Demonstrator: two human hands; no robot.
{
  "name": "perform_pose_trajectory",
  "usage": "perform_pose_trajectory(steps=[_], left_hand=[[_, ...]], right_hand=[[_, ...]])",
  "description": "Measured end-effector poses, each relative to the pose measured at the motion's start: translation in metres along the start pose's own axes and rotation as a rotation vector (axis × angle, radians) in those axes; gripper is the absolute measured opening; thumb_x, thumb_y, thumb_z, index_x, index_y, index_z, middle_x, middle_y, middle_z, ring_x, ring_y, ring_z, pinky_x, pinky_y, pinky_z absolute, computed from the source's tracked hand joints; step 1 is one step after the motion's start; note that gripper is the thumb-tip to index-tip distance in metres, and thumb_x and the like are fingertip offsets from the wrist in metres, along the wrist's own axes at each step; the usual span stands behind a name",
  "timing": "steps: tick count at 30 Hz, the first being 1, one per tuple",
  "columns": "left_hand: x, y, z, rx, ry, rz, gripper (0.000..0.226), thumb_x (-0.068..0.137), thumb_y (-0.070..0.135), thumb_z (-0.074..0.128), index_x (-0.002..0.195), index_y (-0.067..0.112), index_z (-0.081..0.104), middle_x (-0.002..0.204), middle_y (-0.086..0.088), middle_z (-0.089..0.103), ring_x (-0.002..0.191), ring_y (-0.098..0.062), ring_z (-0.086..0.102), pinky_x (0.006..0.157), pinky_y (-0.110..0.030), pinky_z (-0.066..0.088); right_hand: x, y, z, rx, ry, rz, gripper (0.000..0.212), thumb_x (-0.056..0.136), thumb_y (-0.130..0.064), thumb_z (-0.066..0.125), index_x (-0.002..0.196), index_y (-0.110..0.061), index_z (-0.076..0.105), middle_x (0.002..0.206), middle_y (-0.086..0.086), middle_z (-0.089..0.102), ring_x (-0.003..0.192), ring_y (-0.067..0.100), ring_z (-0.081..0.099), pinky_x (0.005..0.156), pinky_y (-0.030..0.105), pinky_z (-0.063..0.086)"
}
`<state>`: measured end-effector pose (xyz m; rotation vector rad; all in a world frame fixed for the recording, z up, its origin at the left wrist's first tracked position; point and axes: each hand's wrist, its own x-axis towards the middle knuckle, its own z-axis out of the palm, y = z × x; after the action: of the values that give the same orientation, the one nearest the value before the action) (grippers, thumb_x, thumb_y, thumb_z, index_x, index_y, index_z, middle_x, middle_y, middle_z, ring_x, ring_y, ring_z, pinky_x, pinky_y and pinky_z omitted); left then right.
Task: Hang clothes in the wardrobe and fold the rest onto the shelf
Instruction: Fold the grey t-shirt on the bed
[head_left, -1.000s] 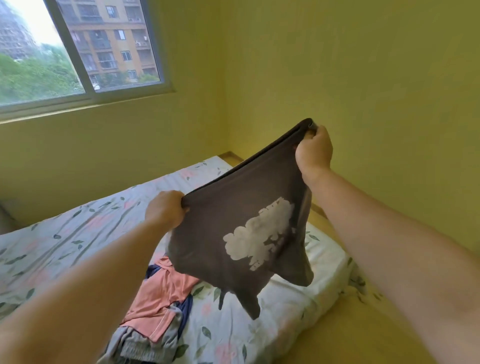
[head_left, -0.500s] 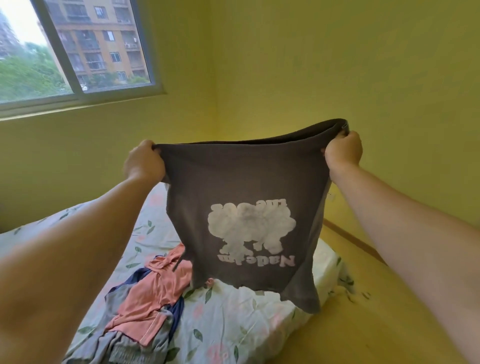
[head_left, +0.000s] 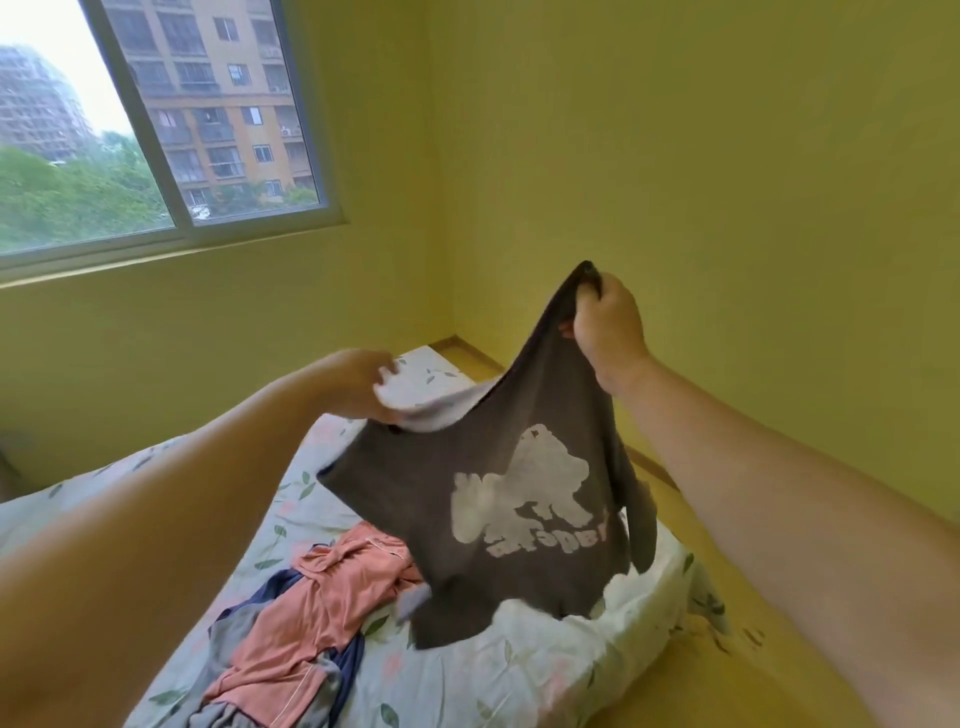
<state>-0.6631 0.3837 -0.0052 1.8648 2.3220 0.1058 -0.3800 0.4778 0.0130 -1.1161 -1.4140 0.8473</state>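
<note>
A dark grey T-shirt (head_left: 462, 519) with a white print hangs upside down in the air above the bed. My right hand (head_left: 605, 325) grips one corner of its hem, held high. My left hand (head_left: 358, 387) holds the other part of the hem, lower and to the left, where the pale inside of the fabric shows. A salmon-pink garment (head_left: 317, 597) lies crumpled on the bed with a navy piece (head_left: 347, 670) and a grey piece (head_left: 234, 631) beside it. No wardrobe or shelf is in view.
The bed (head_left: 493, 675) has a floral sheet and fills the lower left. Yellow walls meet in a corner behind it. A window (head_left: 156, 124) is at the upper left. Wooden floor (head_left: 691, 691) runs along the bed's right side.
The shirt was stretched flat between both hands at equal height. My left hand has dropped lower and my right hand has moved inward, so the shirt now hangs slanted and bunched.
</note>
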Motion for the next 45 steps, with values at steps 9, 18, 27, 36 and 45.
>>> perform_pose_trajectory(steps=[9,18,27,36,45], left_hand=[[0.003,0.131,-0.006,-0.763,0.145,0.217,0.024,0.094,0.019,0.066,0.116,0.013,0.061,0.102,-0.013,0.071,0.070,-0.026,0.074,0.062,-0.043,0.064],[0.023,0.172,-0.016,-1.129,0.218,0.055,0.070,0.096,-0.003,0.030,0.155,0.036,0.037,0.133,-0.016,0.053,0.065,-0.020,0.061,0.064,-0.044,0.064],[0.060,0.155,-0.006,-0.717,0.118,0.174,0.035,0.088,0.004,0.050,0.115,0.014,0.070,0.131,-0.017,0.064,0.110,-0.033,0.067,0.096,-0.041,0.057],[0.101,0.050,0.012,0.095,0.259,0.070,0.015,0.088,0.017,0.058,0.091,0.010,0.072,0.083,-0.010,0.063,0.068,-0.028,0.057,0.058,-0.034,0.048],[0.151,0.012,0.041,-0.046,0.083,0.351,0.014,0.088,0.029,0.074,0.085,0.015,0.071,0.113,-0.004,0.062,0.095,-0.022,0.057,0.078,-0.032,0.045]], right_hand=[[-0.005,-0.020,0.014,0.244,-0.349,-0.045,0.022,0.106,-0.010,0.043,0.098,-0.009,0.064,0.093,0.014,0.069,0.082,0.025,0.068,0.077,0.037,0.058],[-0.071,0.047,0.009,-0.100,-0.220,0.037,0.028,0.085,-0.032,0.072,0.099,-0.018,0.052,0.089,-0.004,0.059,0.077,0.013,0.056,0.069,0.031,0.048],[-0.056,0.105,0.009,-0.473,-0.207,0.317,0.021,0.105,-0.019,0.045,0.114,-0.009,0.061,0.109,0.013,0.065,0.100,0.034,0.062,0.076,0.036,0.048],[-0.003,0.094,-0.034,-1.213,-0.801,0.093,0.036,0.090,-0.051,0.070,0.092,-0.016,0.064,0.090,0.001,0.065,0.089,0.028,0.064,0.071,0.032,0.048],[0.088,0.143,-0.043,-1.117,-0.142,0.072,0.018,0.096,-0.015,0.047,0.105,-0.013,0.063,0.113,0.016,0.060,0.097,0.038,0.060,0.075,0.036,0.046]])
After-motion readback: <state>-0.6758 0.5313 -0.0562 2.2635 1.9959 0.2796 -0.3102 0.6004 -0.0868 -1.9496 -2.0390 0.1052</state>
